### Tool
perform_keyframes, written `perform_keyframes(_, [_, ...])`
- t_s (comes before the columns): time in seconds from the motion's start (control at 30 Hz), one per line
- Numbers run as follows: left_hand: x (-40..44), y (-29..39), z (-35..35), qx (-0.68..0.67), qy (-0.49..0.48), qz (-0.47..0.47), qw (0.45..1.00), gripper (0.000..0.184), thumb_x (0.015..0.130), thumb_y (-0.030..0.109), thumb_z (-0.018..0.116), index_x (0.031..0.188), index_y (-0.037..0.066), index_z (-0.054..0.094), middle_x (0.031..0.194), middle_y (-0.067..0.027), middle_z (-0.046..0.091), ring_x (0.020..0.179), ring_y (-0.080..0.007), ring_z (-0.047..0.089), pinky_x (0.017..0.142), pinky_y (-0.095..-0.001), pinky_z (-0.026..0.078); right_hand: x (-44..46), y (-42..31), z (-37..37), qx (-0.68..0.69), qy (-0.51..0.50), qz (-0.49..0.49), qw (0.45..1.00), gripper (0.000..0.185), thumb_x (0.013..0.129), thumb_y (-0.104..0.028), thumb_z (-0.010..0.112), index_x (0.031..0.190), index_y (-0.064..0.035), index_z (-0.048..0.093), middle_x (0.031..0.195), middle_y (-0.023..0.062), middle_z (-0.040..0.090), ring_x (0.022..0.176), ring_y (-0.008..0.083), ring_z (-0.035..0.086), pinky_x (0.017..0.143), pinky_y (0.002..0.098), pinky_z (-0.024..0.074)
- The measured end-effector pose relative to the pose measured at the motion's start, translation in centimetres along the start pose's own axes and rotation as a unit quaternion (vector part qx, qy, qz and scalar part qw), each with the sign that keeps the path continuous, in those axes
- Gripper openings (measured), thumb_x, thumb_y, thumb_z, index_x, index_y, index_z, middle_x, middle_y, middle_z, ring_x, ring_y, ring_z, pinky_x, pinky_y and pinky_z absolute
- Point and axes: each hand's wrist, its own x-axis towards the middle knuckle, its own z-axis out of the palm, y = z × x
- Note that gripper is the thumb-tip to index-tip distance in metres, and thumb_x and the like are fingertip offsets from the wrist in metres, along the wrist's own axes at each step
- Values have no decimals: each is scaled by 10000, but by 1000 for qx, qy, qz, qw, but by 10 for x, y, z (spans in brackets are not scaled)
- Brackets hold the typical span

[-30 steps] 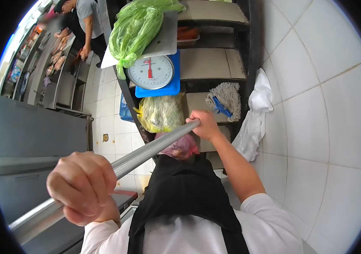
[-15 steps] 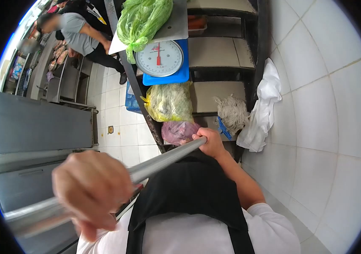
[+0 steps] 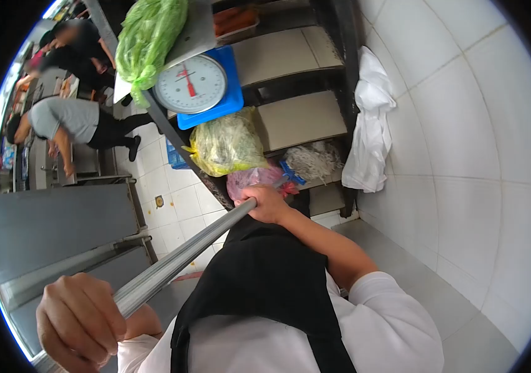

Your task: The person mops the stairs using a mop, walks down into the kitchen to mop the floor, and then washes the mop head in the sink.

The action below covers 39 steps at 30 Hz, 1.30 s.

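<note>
One mop (image 3: 184,253) slants across the lower part of the view, held in two bare hands. The left hand (image 3: 82,320), near the lower left edge, is closed round the upper part of the metal pole (image 3: 153,277); the right hand (image 3: 262,204) grips the same pole farther down, in front of the wearer's black apron (image 3: 259,267). Past the right hand, a short length of pole leads to a blue clamp (image 3: 291,174) and pale grey strings (image 3: 315,163), which spread over one of the lower steps of a tiled staircase (image 3: 302,118).

Just beside the clamp lies a pink bag (image 3: 250,180), partly hidden by the right hand, and touching it a yellow bag (image 3: 228,146) with a knotted end. Higher up stands a blue scale (image 3: 234,93) with a red needle on its dial (image 3: 206,81); a tied green bag (image 3: 153,37) rests on its metal pan (image 3: 197,40). Behind it, a tray holds orange things (image 3: 236,20), too small to tell apart.

A crumpled white sheet (image 3: 371,124) is against the tiled wall (image 3: 446,124) to the right. At left, beyond a grey cabinet (image 3: 60,227), a person in a grey shirt (image 3: 69,118) leans forward; other people in dark clothes (image 3: 82,53) are farther off.
</note>
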Motion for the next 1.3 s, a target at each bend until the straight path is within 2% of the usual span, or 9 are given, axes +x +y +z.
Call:
perform_keyframes(0.07, [-14, -8, 8, 38, 95, -46, 994, 257, 795, 216, 803, 720, 76, 601, 554, -22, 600, 424, -85, 566, 422, -184, 451, -6, 16, -3, 0, 14, 9, 1000, 191, 802, -202, 674, 733, -44, 592, 702, 164, 600, 722, 382, 583, 647, 452, 447])
perform_keyframes(0.17, [11, -38, -1, -30, -21, 12, 999, 284, 808, 221, 793, 705, 71, 576, 519, -8, 572, 406, -84, 547, 399, -195, 435, -13, 24, -14, 5, 37, 4, 999, 201, 803, -208, 670, 735, -39, 587, 713, 170, 604, 739, 384, 589, 645, 455, 449])
perform_keyframes(0.27, [15, -53, 1, -28, 20, 28, 999, 278, 863, 200, 735, 766, -26, 604, 518, -38, 544, 387, -103, 482, 377, -237, 386, -16, 33, -38, -18, 87, -11, 996, 209, 822, -186, 665, 720, -32, 565, 696, 158, 598, 639, 361, 575, 582, 435, 436])
perform_keyframes(0.43, [8, -80, 4, -15, 44, 27, 999, 254, 867, 166, 727, 771, -43, 618, 517, -49, 535, 373, -142, 448, 386, -292, 361, -32, 54, -62, -82, 134, 39, 987, 202, 817, -199, 672, 732, -36, 586, 688, 148, 599, 653, 347, 584, 602, 420, 454])
perform_keyframes(0.5, [4, -76, 4, 5, -53, -8, 999, 260, 878, 205, 721, 746, 20, 594, 497, -23, 539, 396, -117, 514, 401, -268, 420, -38, 50, -50, -97, 139, 56, 984, 198, 816, -199, 672, 737, -36, 592, 691, 144, 601, 664, 342, 590, 610, 417, 460])
perform_keyframes(0.77, [-14, -8, -19, -35, 12, -34, 999, 221, 869, 122, 715, 798, -76, 646, 532, -49, 529, 401, -138, 482, 376, -283, 371, -13, 13, 36, -22, 110, 52, 992, 206, 810, -214, 672, 731, -48, 580, 729, 156, 611, 725, 381, 593, 652, 459, 452])
perform_keyframes(0.93, [-17, -11, -49, -141, -142, -19, 980, 230, 853, 189, 747, 824, -3, 623, 554, -49, 598, 422, -101, 557, 380, -215, 414, -18, 22, 43, -22, 76, 10, 997, 159, 760, -183, 676, 733, -55, 587, 734, 154, 617, 732, 373, 607, 649, 449, 464])
perform_keyframes(1.03, [-21, -28, -52, -129, -78, -12, 988, 267, 861, 173, 735, 795, -70, 646, 500, -54, 502, 407, -129, 484, 401, -281, 395, -26, 29, 23, -66, 125, 39, 989, 117, 709, -150, 679, 747, -68, 605, 742, 140, 635, 724, 361, 612, 650, 431, 476])
perform_keyframes(1.3, [-41, -67, -61, -97, -90, -13, 991, 355, 867, 301, 729, 785, -36, 655, 496, -24, 497, 401, -121, 482, 410, -247, 380, -38, 90, -23, -141, 136, 90, 976, 88, 755, -134, 633, 778, -54, 606, 792, 150, 649, 792, 366, 613, 689, 438, 476])
